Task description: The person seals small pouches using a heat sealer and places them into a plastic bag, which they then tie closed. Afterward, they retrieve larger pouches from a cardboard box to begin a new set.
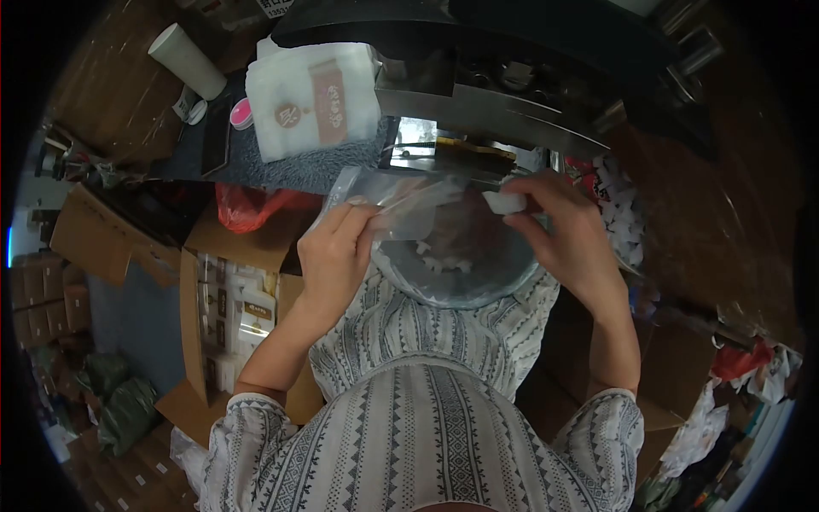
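My left hand (337,252) pinches the edge of a clear plastic bag (409,213), which spreads out to the right of its fingers. Between the thumb and fingers of my right hand (567,235) is a small white piece (505,202), too blurred to name. Below both hands a round basin lined with clear plastic (461,294) rests at my lap. Small white pieces (444,258) lie inside it. The bag hides part of the basin.
A white printed pack (316,102) lies on a grey fluffy cloth (341,162), near a white cup (188,61). A dark metal machine (503,102) stands ahead. An open carton (194,324) with packets is at the left, below a red bag (243,207).
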Available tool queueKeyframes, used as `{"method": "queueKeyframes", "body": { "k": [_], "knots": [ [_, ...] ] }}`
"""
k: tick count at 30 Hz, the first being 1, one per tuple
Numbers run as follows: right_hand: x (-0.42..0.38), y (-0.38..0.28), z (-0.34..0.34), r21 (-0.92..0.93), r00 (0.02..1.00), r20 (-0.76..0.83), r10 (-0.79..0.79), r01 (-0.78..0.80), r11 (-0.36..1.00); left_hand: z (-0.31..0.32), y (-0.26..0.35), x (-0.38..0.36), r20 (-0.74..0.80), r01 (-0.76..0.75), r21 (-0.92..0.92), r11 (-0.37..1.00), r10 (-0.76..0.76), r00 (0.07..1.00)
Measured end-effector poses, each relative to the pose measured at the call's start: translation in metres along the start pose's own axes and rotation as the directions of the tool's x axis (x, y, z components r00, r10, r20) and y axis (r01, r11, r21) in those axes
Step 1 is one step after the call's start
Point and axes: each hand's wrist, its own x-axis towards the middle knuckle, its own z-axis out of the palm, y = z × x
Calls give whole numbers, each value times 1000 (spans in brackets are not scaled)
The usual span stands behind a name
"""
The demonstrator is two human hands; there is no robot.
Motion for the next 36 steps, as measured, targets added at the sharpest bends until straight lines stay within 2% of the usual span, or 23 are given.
{"method": "queueKeyframes", "body": {
  "k": [1,5,7,8,10,11,13,14,16,17,19,20,21,22,23,24,25,26,28,31,32,34,36],
  "knots": [
    [2,-4,5,-37,996,-5,-94,93,995,-1,3,0,26,-14,-18,1000,15,1000],
    [5,-3,14,14,986,88,-143,142,990,3,2,-2,110,-146,-98,985,156,982],
    [7,5,13,154,977,197,-84,53,987,13,1,-7,271,-54,-222,973,115,956],
    [7,8,12,153,977,197,-83,53,987,20,1,-8,270,-54,-223,973,115,956],
    [6,15,8,167,994,98,58,-73,983,36,3,-2,524,289,-378,880,-54,850],
    [5,15,3,166,993,100,56,-72,984,41,7,5,522,289,-378,879,-55,851],
    [-1,16,-9,-70,994,-36,107,-109,992,51,14,22,724,757,-449,474,-304,619],
    [-7,20,-14,-70,994,-34,109,-111,991,63,10,27,725,759,-448,472,-305,617],
    [-19,30,-26,-249,977,-61,204,-212,945,85,-2,33,745,804,-552,222,-303,595],
    [-21,38,-31,-249,977,-59,203,-211,945,86,-2,31,744,804,-553,220,-304,595],
    [-27,57,-34,-701,881,-121,457,-402,589,80,3,32,697,768,-577,278,-323,640],
    [-28,63,-34,-700,881,-122,457,-403,590,76,-2,34,697,768,-576,280,-323,640],
    [-26,69,-35,-652,880,-116,461,-418,633,69,-14,41,434,568,-596,568,-368,823],
    [-23,74,-36,-600,878,-105,467,-431,674,61,-30,47,143,338,-486,806,-308,941],
    [-23,76,-37,-599,876,-97,473,-431,675,56,-63,54,1,214,-107,971,-215,977],
    [-22,78,-39,-536,864,-44,501,-444,718,58,-92,56,-90,86,306,948,-61,994],
    [-19,80,-42,-472,855,8,519,-454,755,61,-94,45,66,98,453,886,-143,988],
    [-17,82,-45,-472,860,2,510,-449,759,62,-94,32,55,99,454,885,-139,989],
    [-19,85,-45,-387,847,49,529,-472,792,55,-86,11,136,-97,417,904,43,990],
    [-21,103,-40,-187,863,67,501,-483,856,33,-88,7,124,-1,429,904,-58,991],
    [-21,105,-40,-195,860,57,507,-489,850,28,-88,9,127,38,436,899,-103,987],
    [-20,103,-37,-96,898,-2,441,-439,893,22,-89,9,104,12,405,914,-59,993],
    [-22,101,-37,-97,871,-28,490,-490,866,17,-85,8,82,-9,385,923,-25,996]
  ]
}}
